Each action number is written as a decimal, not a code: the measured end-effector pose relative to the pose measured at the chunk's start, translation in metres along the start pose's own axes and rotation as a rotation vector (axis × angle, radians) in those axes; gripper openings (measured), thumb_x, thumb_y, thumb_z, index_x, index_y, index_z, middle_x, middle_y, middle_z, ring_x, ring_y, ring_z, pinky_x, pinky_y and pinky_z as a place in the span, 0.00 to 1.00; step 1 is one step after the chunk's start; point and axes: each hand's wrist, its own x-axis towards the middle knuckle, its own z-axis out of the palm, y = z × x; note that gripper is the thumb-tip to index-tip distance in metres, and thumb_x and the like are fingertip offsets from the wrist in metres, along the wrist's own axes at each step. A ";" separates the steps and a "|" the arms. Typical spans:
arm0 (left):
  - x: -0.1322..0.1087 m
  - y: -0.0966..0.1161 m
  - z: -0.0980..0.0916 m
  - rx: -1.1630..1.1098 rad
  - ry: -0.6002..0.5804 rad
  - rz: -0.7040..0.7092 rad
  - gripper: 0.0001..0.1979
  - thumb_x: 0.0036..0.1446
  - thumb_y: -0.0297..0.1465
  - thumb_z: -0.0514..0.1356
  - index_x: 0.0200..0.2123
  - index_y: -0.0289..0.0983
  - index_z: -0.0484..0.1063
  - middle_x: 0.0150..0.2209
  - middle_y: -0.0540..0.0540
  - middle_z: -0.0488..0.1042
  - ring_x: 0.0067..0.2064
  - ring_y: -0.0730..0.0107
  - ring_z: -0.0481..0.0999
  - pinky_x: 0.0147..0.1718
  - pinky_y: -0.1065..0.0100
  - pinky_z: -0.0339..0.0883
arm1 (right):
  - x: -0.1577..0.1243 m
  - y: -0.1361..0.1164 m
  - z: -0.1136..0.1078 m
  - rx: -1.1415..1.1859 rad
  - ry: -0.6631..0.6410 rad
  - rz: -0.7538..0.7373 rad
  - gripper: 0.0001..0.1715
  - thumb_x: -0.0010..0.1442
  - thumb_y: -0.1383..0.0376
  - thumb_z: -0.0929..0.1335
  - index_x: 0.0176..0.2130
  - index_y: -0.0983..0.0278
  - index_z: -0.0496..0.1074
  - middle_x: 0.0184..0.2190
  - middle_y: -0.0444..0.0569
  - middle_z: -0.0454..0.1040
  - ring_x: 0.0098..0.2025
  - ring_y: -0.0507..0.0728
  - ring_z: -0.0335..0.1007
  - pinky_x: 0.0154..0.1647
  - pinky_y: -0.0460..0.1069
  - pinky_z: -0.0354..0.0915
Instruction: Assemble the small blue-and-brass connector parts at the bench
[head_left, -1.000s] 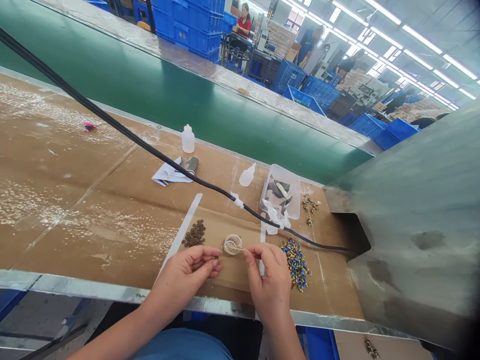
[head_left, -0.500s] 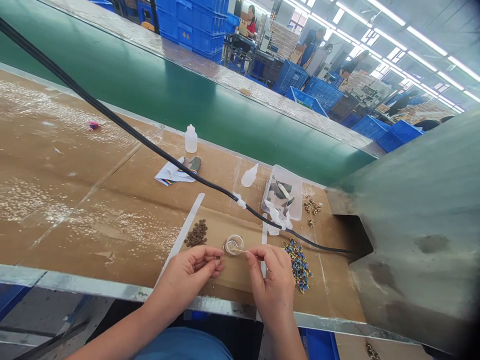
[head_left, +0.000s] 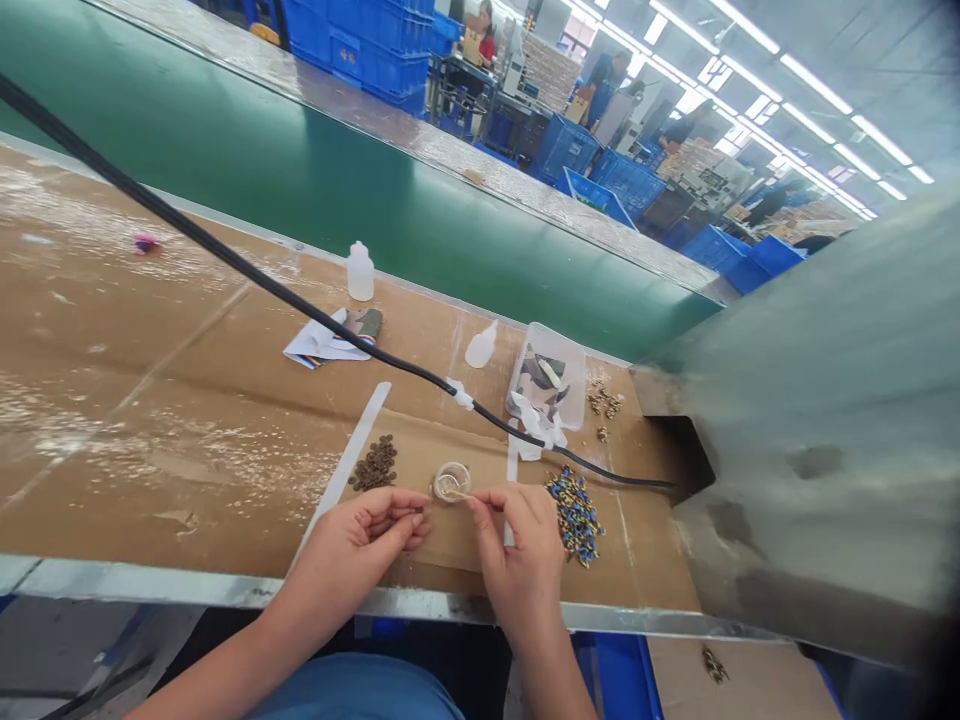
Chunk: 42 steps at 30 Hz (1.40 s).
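Shifted slightly left since the earlier frame, the head view looked down on a cardboard-covered workbench (head_left: 165, 420). The left hand (head_left: 360, 535) was nearly closed, pinching a tiny dark item (head_left: 417, 513) just beside a small clear dish (head_left: 451, 482). The right hand (head_left: 521, 560) pinched a thin stick (head_left: 466, 494), its tip inside the dish. A heap of brown studs (head_left: 373, 464) lay beyond the left hand, and a heap of blue-and-gold fittings (head_left: 574, 515) lay right of the right hand. A clear plastic box (head_left: 547, 375) stood farther along.
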 end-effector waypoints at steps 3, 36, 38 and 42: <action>0.002 -0.003 -0.003 0.006 -0.003 -0.021 0.15 0.48 0.36 0.65 0.39 0.35 0.75 0.36 0.43 0.82 0.38 0.60 0.81 0.44 0.60 0.73 | 0.001 -0.003 0.001 0.028 -0.001 0.011 0.05 0.62 0.66 0.65 0.33 0.60 0.71 0.30 0.44 0.73 0.36 0.54 0.66 0.41 0.50 0.56; -0.002 0.003 0.002 -0.010 -0.001 0.011 0.11 0.50 0.31 0.63 0.37 0.34 0.75 0.32 0.46 0.81 0.37 0.63 0.80 0.42 0.62 0.74 | -0.010 -0.012 -0.005 0.153 0.014 -0.016 0.06 0.62 0.67 0.65 0.32 0.61 0.67 0.29 0.43 0.71 0.34 0.54 0.65 0.38 0.49 0.56; -0.002 0.003 0.002 0.005 0.003 0.017 0.11 0.50 0.32 0.63 0.37 0.34 0.76 0.32 0.46 0.81 0.37 0.63 0.80 0.41 0.62 0.74 | -0.007 -0.008 -0.007 0.140 0.058 -0.014 0.06 0.62 0.67 0.65 0.32 0.60 0.68 0.28 0.43 0.71 0.35 0.54 0.65 0.39 0.49 0.56; -0.001 -0.001 0.000 0.013 -0.016 -0.004 0.14 0.50 0.35 0.63 0.39 0.34 0.75 0.35 0.44 0.81 0.39 0.60 0.80 0.44 0.60 0.73 | 0.001 -0.003 -0.005 0.049 0.101 -0.002 0.04 0.61 0.66 0.66 0.32 0.60 0.69 0.29 0.43 0.72 0.35 0.54 0.65 0.40 0.50 0.55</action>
